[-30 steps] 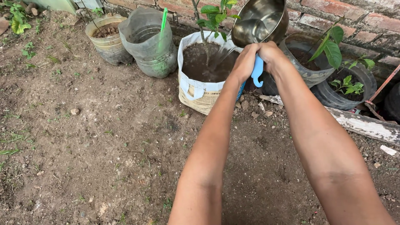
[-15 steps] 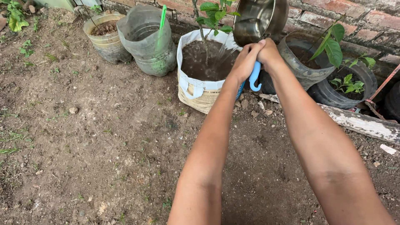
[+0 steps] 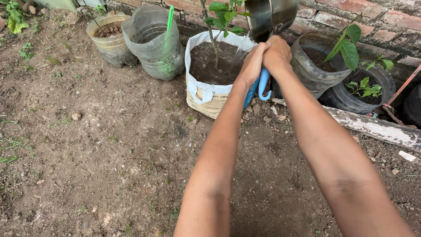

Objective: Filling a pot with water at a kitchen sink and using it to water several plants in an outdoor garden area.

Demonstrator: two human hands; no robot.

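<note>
Both my hands grip the blue handle [image 3: 263,83] of a shiny metal pot [image 3: 269,15], held tilted above a white woven sack planter [image 3: 206,94]. My left hand [image 3: 251,65] wraps the handle from the left and my right hand [image 3: 276,55] clasps it from the right, just under the pot. Water streams from the pot's rim onto the dark soil in the sack, beside a thin sapling [image 3: 221,17] with green leaves.
A grey plastic container [image 3: 153,44] with a green stick and a tan bucket [image 3: 109,41] of soil stand to the left. Two dark round planters [image 3: 313,72] [image 3: 364,94] with seedlings sit at the right, against a brick wall [image 3: 351,17]. A weathered plank [image 3: 377,129] lies on the dirt.
The pot has risen and tipped further over the sack, and water now pours out. My hands moved up and slightly right with it.
</note>
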